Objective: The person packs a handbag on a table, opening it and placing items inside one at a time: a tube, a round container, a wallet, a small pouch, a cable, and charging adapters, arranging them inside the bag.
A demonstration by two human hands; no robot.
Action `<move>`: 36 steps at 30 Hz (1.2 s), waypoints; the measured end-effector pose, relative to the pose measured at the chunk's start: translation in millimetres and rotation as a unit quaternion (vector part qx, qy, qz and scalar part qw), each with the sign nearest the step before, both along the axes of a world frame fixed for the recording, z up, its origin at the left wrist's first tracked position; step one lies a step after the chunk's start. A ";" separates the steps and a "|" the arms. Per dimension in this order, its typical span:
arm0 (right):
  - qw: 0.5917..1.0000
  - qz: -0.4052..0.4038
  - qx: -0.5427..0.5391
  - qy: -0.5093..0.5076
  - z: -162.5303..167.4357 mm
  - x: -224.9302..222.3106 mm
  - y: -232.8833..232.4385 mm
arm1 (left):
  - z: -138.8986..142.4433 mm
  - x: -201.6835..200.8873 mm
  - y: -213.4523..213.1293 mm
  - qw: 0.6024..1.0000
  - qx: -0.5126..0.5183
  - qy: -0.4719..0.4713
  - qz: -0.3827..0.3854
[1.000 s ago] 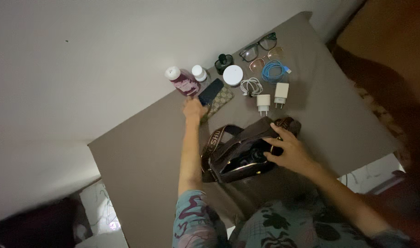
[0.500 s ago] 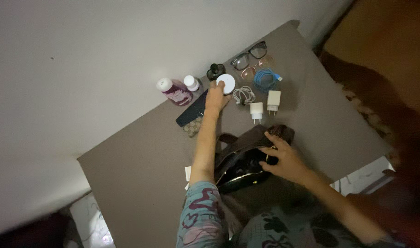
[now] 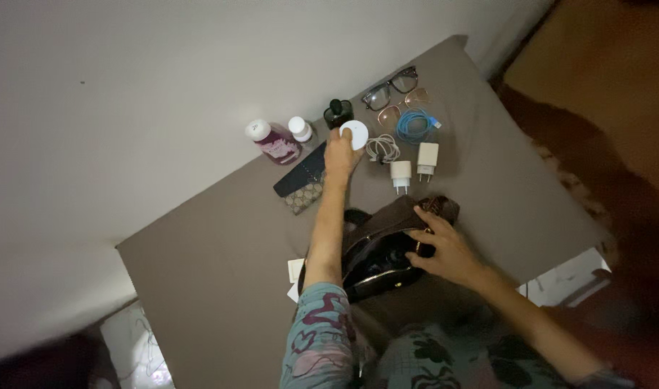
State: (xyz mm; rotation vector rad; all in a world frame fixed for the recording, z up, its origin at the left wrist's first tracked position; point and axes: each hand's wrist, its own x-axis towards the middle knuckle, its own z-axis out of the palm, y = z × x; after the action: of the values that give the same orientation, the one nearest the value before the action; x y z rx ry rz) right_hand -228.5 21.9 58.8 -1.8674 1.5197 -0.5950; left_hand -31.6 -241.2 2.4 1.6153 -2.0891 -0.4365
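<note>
Two bare hands worked over a brown table (image 3: 221, 288): the left hand (image 3: 339, 155) reached far across, its fingers closed around a round white disc (image 3: 355, 135) at the far edge, just beside a dark small bottle (image 3: 337, 113) and a coiled white cable (image 3: 382, 148). The right hand (image 3: 445, 248) gripped the rim of an open dark brown bag (image 3: 376, 252) near the person. Two white chargers (image 3: 414, 164), a blue cable (image 3: 414, 125), two pairs of glasses (image 3: 394, 94), a pink bottle (image 3: 273, 141) and a patterned wallet (image 3: 304, 189) lay about
</note>
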 end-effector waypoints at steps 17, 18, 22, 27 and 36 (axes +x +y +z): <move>0.998 0.033 -0.054 -0.004 -3.7 -3.2 -7.0 | 131.4 119.9 187.6 0.970 0.062 0.215 0.094; 0.998 0.036 -0.049 -0.016 -3.9 -3.4 -7.0 | 135.1 117.9 210.6 0.966 0.067 0.236 0.085; 0.998 0.050 -0.023 -0.016 -3.3 -8.1 -7.1 | 134.9 80.7 287.4 0.946 0.096 0.301 0.073; 0.998 0.061 -0.009 0.011 -5.7 -7.1 -7.2 | 123.0 15.2 318.6 0.953 0.066 0.244 0.165; 0.996 0.083 -0.023 -0.030 -7.6 -11.3 8.8 | 123.3 -7.6 300.9 0.959 0.143 0.111 0.220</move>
State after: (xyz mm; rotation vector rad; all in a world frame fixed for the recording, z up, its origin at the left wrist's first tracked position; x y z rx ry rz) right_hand -239.8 30.7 51.2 -1.9710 1.3067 -0.6072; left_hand -39.2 59.7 125.7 2.0221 -1.4941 -0.7464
